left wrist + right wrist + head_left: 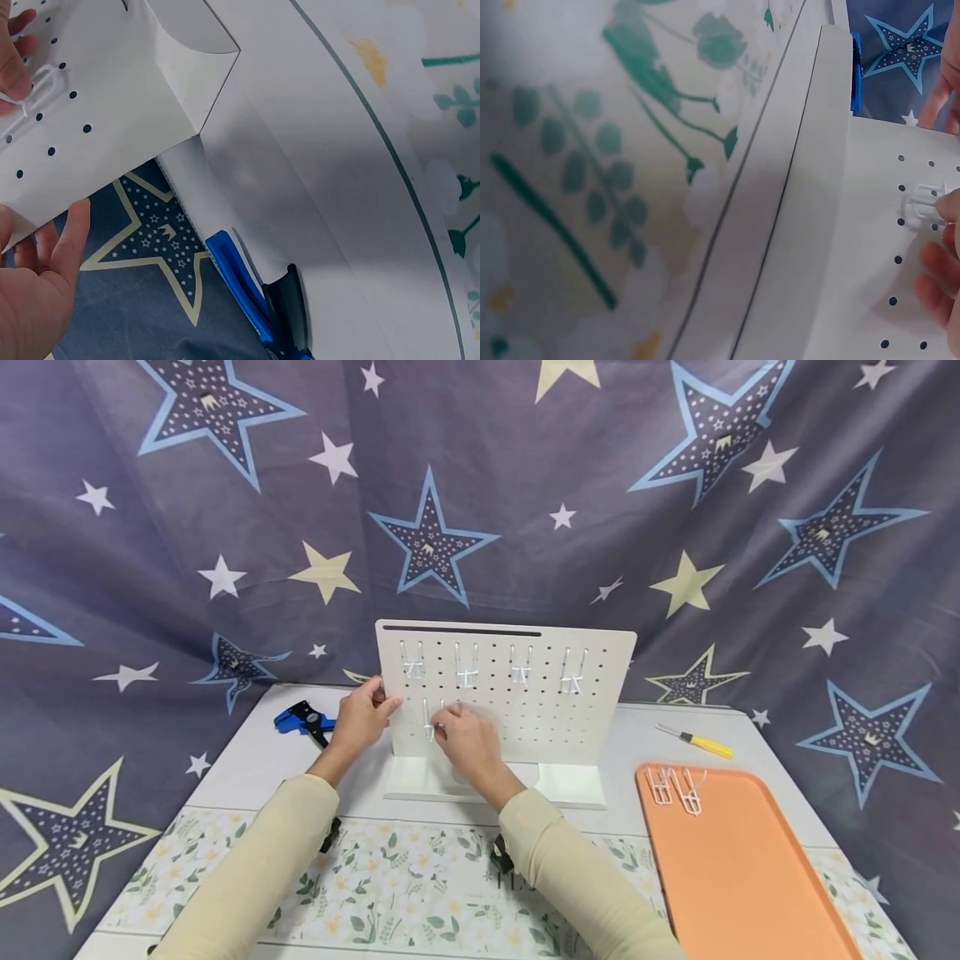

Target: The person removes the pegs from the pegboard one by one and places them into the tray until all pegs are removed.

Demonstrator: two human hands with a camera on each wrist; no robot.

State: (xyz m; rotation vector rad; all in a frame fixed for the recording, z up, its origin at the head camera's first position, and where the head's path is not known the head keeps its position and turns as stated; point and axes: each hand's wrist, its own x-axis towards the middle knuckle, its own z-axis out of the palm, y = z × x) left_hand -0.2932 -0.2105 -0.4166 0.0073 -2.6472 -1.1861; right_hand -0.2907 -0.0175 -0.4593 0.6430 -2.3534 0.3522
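Observation:
A white pegboard (555, 727) stands upright on its base (573, 785) in the head view. My left hand (363, 717) grips the board's left edge, thumb in front; in the left wrist view the fingers (69, 244) lie along that edge. With thumb and fingers, my right hand (472, 745) pinches a white wire hook (428, 720) against the lower left of the board. The right wrist view shows this hook (922, 198) over the holes, partly hidden by the fingertips. Above, several white double-wire hooks (467, 672) hang in a row.
On the right, an orange tray (735, 860) carries two more wire hooks (686, 793). Behind it lies a yellow-handled screwdriver (708, 745). A blue and black wire stripper (303, 720) lies left of the board. A floral cloth (390, 885) covers the front table; a starry curtain (510, 568) hangs behind.

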